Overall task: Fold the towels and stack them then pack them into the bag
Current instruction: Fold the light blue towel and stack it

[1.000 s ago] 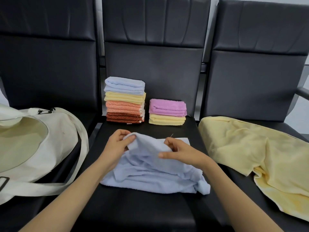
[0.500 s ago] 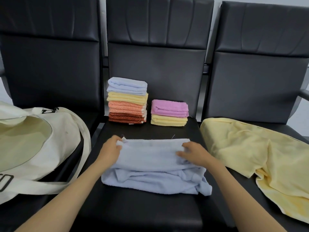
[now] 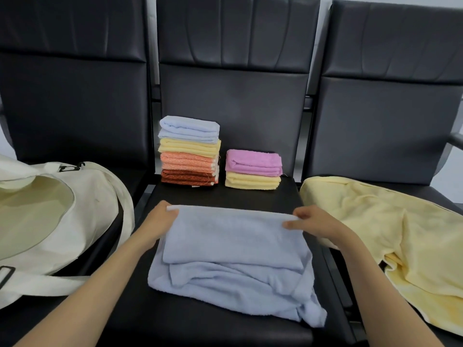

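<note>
- The left hand (image 3: 160,221) and the right hand (image 3: 317,224) are each pinching one far corner of the pale blue terry towel (image 3: 233,246), the grip closed on its folded edge.
- A second ago both hands were bunching the cloth near its middle. Now they are holding it wide apart, and the top layer is lying stretched and flat rather than crumpled.
- The towel is resting on the middle black padded seat (image 3: 200,326), in front of the tall stack of folded towels (image 3: 189,151) and the short pink-and-yellow stack (image 3: 253,169).
- Its lower layer is still lying rumpled, with a corner trailing at the near right.
- The first fold is probably being squared up, and further folds are waiting before stacking.
- The loose yellow towel (image 3: 375,234) is lying unfolded on the right seat, and the cream canvas bag (image 3: 75,221) is gaping open on the left, so packing is some way off.
</note>
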Demonstrator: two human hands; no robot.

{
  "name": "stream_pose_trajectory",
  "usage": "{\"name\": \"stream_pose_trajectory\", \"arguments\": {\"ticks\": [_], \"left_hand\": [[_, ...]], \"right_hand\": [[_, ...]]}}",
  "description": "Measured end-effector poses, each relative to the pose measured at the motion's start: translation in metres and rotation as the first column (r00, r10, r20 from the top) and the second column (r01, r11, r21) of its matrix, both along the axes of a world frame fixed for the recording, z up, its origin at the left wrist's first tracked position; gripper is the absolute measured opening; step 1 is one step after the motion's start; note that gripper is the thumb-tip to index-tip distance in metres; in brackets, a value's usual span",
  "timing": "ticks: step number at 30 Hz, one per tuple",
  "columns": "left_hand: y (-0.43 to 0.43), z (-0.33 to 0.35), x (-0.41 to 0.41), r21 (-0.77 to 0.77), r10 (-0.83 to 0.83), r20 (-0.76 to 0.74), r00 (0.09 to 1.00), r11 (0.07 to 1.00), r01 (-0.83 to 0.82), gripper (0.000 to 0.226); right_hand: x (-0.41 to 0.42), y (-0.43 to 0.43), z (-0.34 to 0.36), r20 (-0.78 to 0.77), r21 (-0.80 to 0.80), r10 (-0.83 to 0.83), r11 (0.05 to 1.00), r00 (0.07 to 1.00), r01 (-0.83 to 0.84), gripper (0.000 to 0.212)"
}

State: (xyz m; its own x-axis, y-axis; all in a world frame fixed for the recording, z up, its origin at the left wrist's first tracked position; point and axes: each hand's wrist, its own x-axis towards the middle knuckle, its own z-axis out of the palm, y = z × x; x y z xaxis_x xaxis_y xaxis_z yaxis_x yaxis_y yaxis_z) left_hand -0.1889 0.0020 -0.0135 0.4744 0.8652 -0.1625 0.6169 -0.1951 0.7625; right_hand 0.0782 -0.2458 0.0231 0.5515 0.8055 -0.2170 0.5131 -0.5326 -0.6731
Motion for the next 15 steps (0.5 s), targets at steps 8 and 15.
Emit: {"name": "stream_pose_trajectory", "arguments": {"ticks": [8,15], "left_hand": [[0.02,-0.032,0.014,0.13,0.028,-0.225,0.974,0.991,0.002,0.014],[0.025,-0.045,0.013,0.264,-0.028,-0.222,0.975,0.961,0.088,0.005]], "right_hand": [[0.002,0.014,-0.046,0.125,-0.048,-0.205,0.976,0.971,0.212,0.015],[0.003,0.021,-0.058,0.186,-0.08,-0.239,0.963,0.953,0.257,0.035]]}}
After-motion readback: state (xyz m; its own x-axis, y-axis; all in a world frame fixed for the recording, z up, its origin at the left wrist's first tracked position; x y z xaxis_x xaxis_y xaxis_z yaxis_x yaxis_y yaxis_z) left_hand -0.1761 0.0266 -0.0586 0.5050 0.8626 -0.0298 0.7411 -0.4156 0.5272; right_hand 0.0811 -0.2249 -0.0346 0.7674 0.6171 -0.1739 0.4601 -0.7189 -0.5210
